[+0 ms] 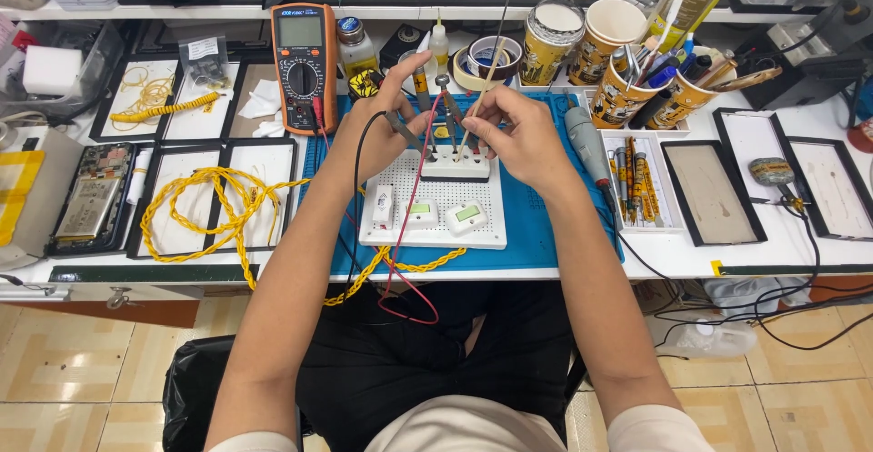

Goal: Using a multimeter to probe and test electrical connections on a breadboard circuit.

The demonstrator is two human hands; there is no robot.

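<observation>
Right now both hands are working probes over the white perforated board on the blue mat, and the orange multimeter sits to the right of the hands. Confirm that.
One detail is off. The head view shows the orange multimeter to the left of the hands, not the right. The rest holds: the left hand and right hand work probes over the white perforated board on the blue mat.

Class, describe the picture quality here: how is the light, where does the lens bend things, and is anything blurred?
Head view: even, bright light with soft shadows; wide-lens bending curves the bench edge and shelf; both hands and the white perforated board are sharp; the multimeter screen is too small to read.
</observation>
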